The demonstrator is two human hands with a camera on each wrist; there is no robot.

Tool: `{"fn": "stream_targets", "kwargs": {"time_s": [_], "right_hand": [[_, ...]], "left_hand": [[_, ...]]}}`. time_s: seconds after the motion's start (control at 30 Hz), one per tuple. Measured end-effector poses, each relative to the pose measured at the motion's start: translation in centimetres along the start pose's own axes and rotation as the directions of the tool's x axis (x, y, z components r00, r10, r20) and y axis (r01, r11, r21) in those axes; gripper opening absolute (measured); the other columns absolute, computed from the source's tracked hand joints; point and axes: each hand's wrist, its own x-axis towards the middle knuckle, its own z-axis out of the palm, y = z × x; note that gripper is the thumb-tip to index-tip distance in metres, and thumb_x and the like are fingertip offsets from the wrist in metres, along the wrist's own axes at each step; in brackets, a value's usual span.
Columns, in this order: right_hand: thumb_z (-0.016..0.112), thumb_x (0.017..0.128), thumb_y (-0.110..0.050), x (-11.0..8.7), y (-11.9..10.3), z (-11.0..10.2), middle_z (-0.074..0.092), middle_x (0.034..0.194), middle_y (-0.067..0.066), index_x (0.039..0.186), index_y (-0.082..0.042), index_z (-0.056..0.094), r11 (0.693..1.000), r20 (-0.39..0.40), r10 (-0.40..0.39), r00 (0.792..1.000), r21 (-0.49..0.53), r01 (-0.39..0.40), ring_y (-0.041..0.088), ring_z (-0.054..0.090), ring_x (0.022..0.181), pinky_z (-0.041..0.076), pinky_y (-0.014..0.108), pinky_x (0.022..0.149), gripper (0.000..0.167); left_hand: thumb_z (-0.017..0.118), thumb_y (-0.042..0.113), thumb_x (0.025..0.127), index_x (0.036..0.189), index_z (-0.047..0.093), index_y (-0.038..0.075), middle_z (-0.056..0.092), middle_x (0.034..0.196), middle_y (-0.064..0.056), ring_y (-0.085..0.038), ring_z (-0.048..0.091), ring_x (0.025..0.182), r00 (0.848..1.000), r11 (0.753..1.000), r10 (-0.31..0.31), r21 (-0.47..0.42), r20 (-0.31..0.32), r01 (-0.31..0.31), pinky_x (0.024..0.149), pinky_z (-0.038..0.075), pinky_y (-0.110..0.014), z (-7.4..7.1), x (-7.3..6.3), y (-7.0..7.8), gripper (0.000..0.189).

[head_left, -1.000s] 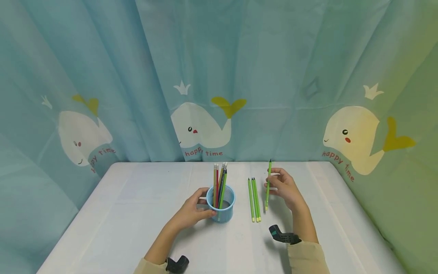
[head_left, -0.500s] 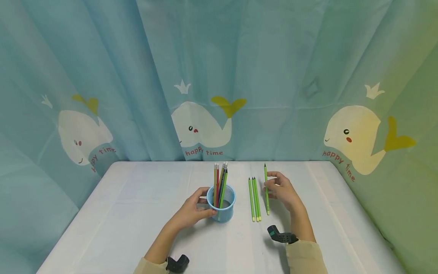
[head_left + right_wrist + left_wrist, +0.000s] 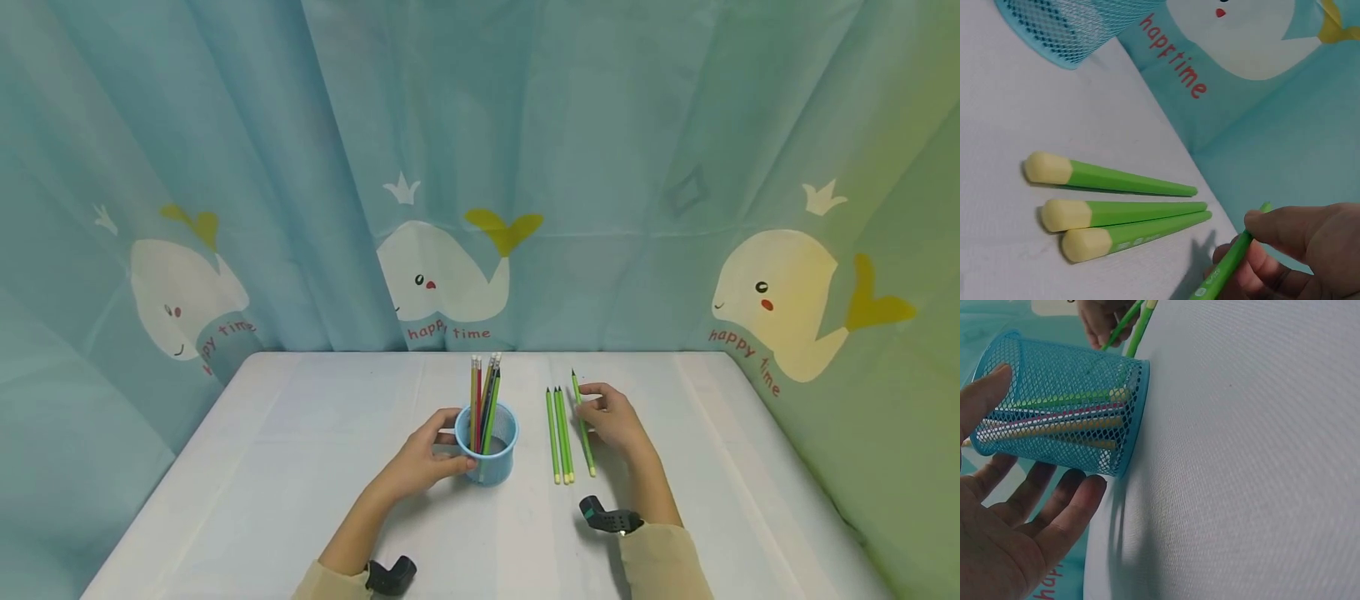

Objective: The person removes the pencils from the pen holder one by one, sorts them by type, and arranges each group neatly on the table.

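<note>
A light blue mesh pencil cup [image 3: 489, 471] stands upright on the table, holding several pencils [image 3: 483, 408] with their tops above the rim. My left hand [image 3: 420, 467] grips its side, thumb near the front and fingers behind; the left wrist view also shows the cup [image 3: 1066, 394] with the thumb laid against the mesh. Between thumb and fingers, my right hand [image 3: 617, 423] pinches a green pencil [image 3: 583, 429], dark tip pointing away, slanted just right of the others. Three green pencils [image 3: 560, 433] with pale yellow ends lie side by side between cup and right hand.
The white table [image 3: 300, 467] reaches back to a blue-green curtain [image 3: 600, 167] printed with whales. The curtain [image 3: 885, 400] also hangs along the right side. A dark wrist device [image 3: 611, 518] is strapped to each arm.
My right hand has brought its green pencil left and toward me, lower and closer to the three lying pencils, and the pencil's tilt has changed. The left hand and cup stay in place.
</note>
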Motion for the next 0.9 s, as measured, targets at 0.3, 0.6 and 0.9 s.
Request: {"fn": "stream_targets", "kwargs": {"time_s": [0.3, 0.6, 0.9], "right_hand": [[0.068, 0.093, -0.014, -0.5, -0.6, 0.5, 0.064, 0.095, 0.012, 0.132, -0.004, 0.056, 0.991, -0.017, 0.012, 1.000, -0.133, -0.014, 0.021, 0.061, 0.077, 0.058, 0.031, 0.061, 0.042], [0.071, 0.090, -0.013, -0.5, -0.6, 0.6, 0.065, 0.094, 0.011, 0.129, -0.005, 0.059, 0.990, -0.024, 0.019, 1.000, -0.137, -0.022, 0.020, 0.062, 0.075, 0.059, 0.030, 0.060, 0.042], [0.069, 0.091, -0.016, -0.7, -1.3, 0.6, 0.065, 0.099, 0.012, 0.129, -0.007, 0.059, 0.993, -0.017, 0.017, 1.000, -0.120, -0.019, 0.020, 0.063, 0.078, 0.059, 0.030, 0.062, 0.040]], "left_hand": [[0.081, 0.020, 0.084, 0.143, 0.045, 0.011, 0.053, 0.139, -0.015, -0.034, 0.059, 0.120, 1.000, 1.000, 0.000, -0.001, 0.002, 0.000, 0.088, 0.059, -0.035, -0.2, 0.0, -0.2, 0.070], [0.082, 0.019, 0.084, 0.143, 0.045, 0.011, 0.053, 0.139, -0.016, -0.034, 0.058, 0.120, 1.000, 1.000, 0.013, -0.011, 0.006, -0.013, 0.087, 0.059, -0.033, -0.2, 0.1, -0.4, 0.070], [0.082, 0.019, 0.084, 0.143, 0.045, 0.012, 0.052, 0.140, -0.015, -0.034, 0.058, 0.120, 1.000, 1.000, 0.006, -0.009, 0.008, -0.006, 0.088, 0.059, -0.035, -0.1, 0.1, -0.3, 0.070]]}}
